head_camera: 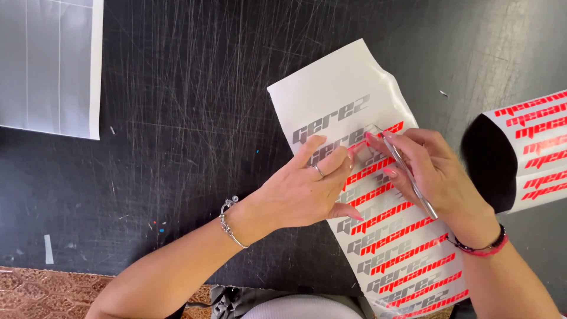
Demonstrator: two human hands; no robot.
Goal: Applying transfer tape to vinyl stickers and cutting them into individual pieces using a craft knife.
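A long white strip of sticker sheet with rows of grey and red lettering [336, 88] lies slanted on the black, much scratched cutting mat [189, 118], running from the middle of the view down to the lower edge. The person's left hand [307, 189] rests flat on the strip, its fingers stretched and pressing the paper down near the upper rows of letters; a ring sits on one finger and a thin silver bracelet [227, 221] is around the wrist. The right hand [434, 171] is closed around thin silver tweezers [407, 174], holding them like a pen, and the tip touches the strip just beside the left fingertips, at a red letter row. A dark and red band [481, 245] is on the right wrist.

To the right, a second curled white sheet with red lettering [534, 147] lies apart from the hands. In the upper left corner a plain grey-white sheet [47, 65] lies on the mat.
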